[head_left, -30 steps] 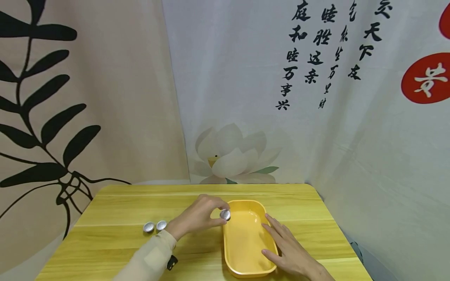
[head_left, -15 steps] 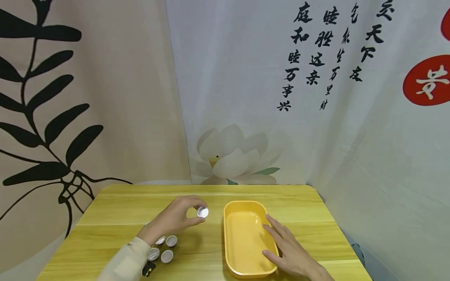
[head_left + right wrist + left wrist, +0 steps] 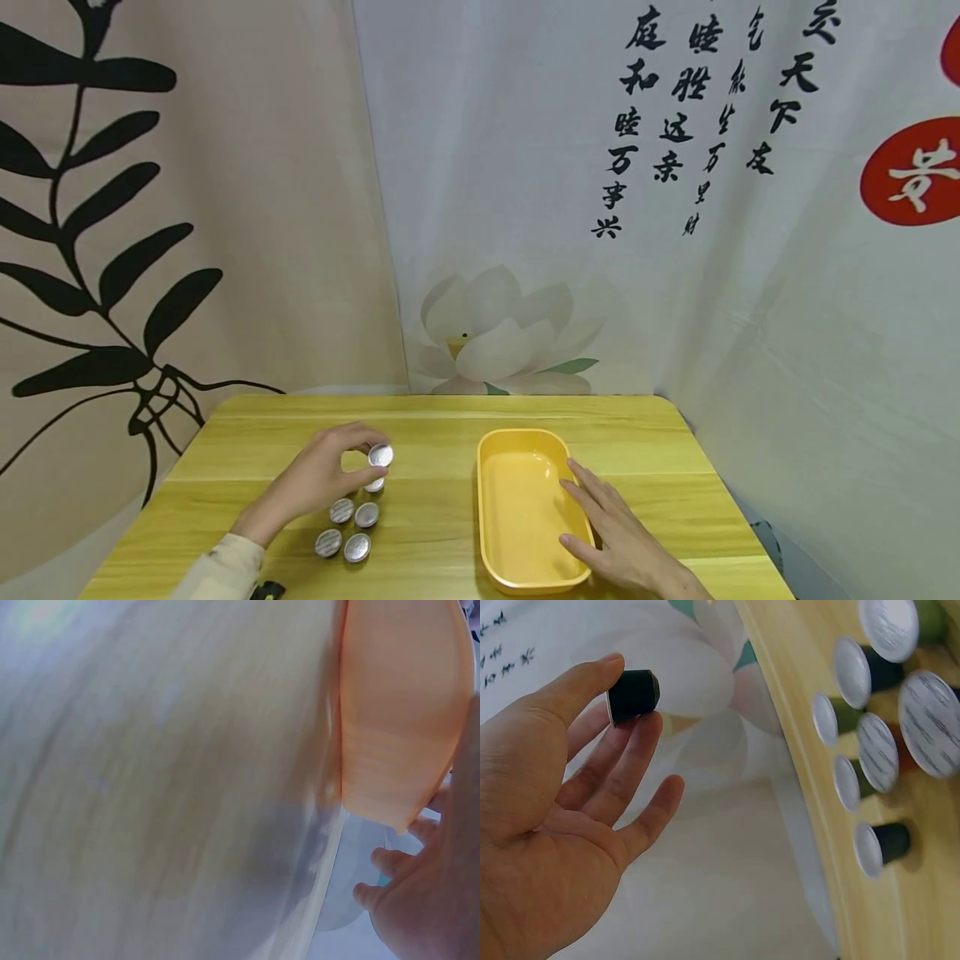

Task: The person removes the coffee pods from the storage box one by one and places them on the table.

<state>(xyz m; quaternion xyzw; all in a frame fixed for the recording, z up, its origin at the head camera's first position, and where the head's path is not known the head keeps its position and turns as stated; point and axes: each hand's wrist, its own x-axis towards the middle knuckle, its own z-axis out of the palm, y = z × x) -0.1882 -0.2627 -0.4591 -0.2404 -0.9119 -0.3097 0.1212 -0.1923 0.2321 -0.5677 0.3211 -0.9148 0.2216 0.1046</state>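
Observation:
My left hand [image 3: 318, 475] pinches a dark coffee capsule [image 3: 634, 695] between thumb and fingers, its silver lid [image 3: 381, 455] facing the head camera. Below and beside that hand, several more coffee capsules [image 3: 357, 547] stand on the table with foil lids showing; the left wrist view reveals green, dark and brown bodies. One capsule [image 3: 375, 484] is partly covered by the thumb. The yellow rectangular tray [image 3: 528, 517] is at the right of the capsules, with nothing visible inside. My right hand [image 3: 618, 533] rests against its right rim, fingers extended.
A light wood-grain table [image 3: 427, 421] carries everything. Behind it hang printed curtains [image 3: 510, 192] close to the far edge. A small black object [image 3: 267, 591] shows by the left sleeve.
My left hand has moved from the tray's left rim leftward to the capsules, still pinching one capsule. More of the capsules are uncovered. The right hand and tray stay in place.

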